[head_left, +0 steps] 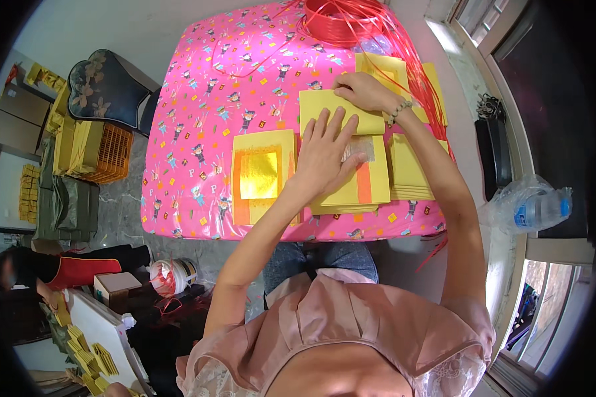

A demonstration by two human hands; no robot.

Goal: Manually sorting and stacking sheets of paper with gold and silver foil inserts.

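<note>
Left hand (326,147) lies flat, fingers spread, on yellow paper (369,124) toward the surface's (185,86) right edge; right hand (364,90) curls at the paper's far edge, grip unclear; folding seems underway; next probably calls for creasing.

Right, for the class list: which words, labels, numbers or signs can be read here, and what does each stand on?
Pink tablecloth: single letters in its pattern; readable, but not copied out here.
Plastic bottle: print on its blue label too small and blurred to read.
Yellow paper with gold foil square: no lettering visible.
</note>
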